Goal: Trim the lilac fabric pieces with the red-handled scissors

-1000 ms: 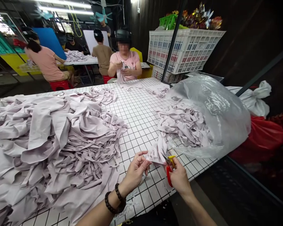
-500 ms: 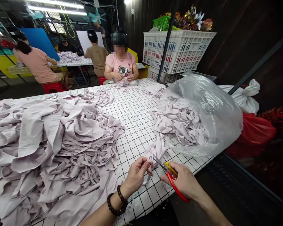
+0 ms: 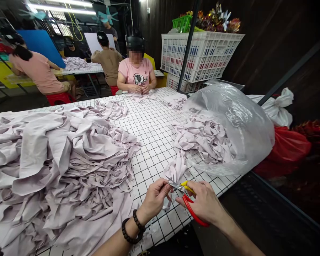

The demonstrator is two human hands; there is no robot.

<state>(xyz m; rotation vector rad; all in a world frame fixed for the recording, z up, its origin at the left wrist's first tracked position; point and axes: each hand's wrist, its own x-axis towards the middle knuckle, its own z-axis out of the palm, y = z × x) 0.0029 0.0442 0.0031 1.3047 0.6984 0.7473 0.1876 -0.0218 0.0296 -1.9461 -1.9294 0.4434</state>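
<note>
My left hand [image 3: 156, 197], with dark beaded bracelets at the wrist, pinches the near end of a pale lilac fabric piece [image 3: 176, 166]. My right hand [image 3: 202, 201] is closed round scissors [image 3: 188, 204] with one red and one yellow handle. Their blades point left, parted slightly, and lie right at my left fingertips over the cloth. A narrow strip of cloth hangs below my left fingers. To the left spreads a large heap of the same lilac fabric [image 3: 77, 153]. More pieces [image 3: 202, 137] spill from a clear plastic bag [image 3: 237, 124] on the right.
The table [image 3: 152, 135] has a white top with a black grid; small scraps lie near its front edge. Across it sits a co-worker [image 3: 137, 76] handling cloth beside a small stack [image 3: 174, 101]. White crates [image 3: 201, 57], a slanted dark pole and a red bag [image 3: 285, 149] stand at the right.
The scissors have moved left, their blades now up against my left fingertips. My right hand has shifted slightly left with them. The co-worker's hands have lowered toward the table.
</note>
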